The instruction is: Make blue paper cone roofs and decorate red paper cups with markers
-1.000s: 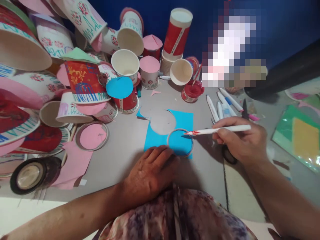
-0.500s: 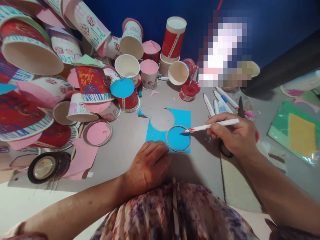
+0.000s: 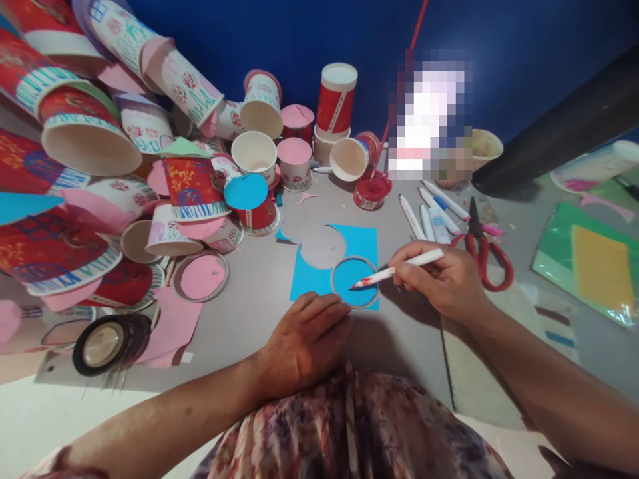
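My right hand (image 3: pixel 442 283) grips a white marker pen (image 3: pixel 404 267) with red smears near its nib. Its tip points down inside a grey ring (image 3: pixel 378 276); whether it touches the paper I cannot tell. That ring lies on the lower right corner of a sheet of blue paper (image 3: pixel 309 279), which has a round hole cut out of it. My left hand (image 3: pixel 307 342) rests flat, palm down, at the sheet's lower edge, fingertips against or close beside the ring. The fingers lie together and their undersides are hidden.
Decorated paper cups (image 3: pixel 192 189) crowd the left and back. Red-handled scissors (image 3: pixel 483 256) and several markers (image 3: pixel 410 216) lie to the right, behind a jar of red paint (image 3: pixel 372 193). A second ring (image 3: pixel 227 278) sits on pink paper (image 3: pixel 172 326), near a roll of tape (image 3: pixel 102 346).
My right hand has shifted left and slightly down, bringing the pen tip further into the ring. The scissors now show fully. My left hand stays nearly in place; the view has tilted a little.
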Available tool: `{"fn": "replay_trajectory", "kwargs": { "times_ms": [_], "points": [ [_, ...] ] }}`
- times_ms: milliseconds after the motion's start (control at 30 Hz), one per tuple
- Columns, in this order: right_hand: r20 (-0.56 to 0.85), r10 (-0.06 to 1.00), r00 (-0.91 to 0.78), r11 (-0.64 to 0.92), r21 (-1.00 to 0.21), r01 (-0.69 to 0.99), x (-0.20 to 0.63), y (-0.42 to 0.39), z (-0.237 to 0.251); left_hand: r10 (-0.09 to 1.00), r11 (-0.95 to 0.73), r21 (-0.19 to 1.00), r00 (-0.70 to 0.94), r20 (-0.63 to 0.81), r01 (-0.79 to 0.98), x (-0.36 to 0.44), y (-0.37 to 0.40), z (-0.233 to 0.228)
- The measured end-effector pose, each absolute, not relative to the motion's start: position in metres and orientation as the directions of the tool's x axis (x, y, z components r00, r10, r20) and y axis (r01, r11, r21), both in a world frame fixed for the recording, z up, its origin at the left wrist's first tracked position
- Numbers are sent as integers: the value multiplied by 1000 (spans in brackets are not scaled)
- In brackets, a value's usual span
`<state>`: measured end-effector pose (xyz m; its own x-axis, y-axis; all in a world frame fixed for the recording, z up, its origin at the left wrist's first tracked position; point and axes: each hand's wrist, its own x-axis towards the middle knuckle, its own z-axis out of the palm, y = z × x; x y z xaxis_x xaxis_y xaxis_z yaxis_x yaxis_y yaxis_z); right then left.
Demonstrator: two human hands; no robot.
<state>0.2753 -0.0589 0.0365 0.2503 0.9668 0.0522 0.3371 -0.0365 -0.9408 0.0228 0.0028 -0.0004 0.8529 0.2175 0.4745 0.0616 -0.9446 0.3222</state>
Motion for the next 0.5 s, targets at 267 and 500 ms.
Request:
{"fn": "replay_trajectory", "kwargs": {
  "times_ms": [267,500],
  "points": [
    [18,972,234,-60,-945,322,265,-54,36,225,-940,335,855,467,64,23,1,-4],
    [34,976,217,-49,-929,366,262,-52,37,203,-945,319,884,421,65,22,1,-7]
  ]
}}
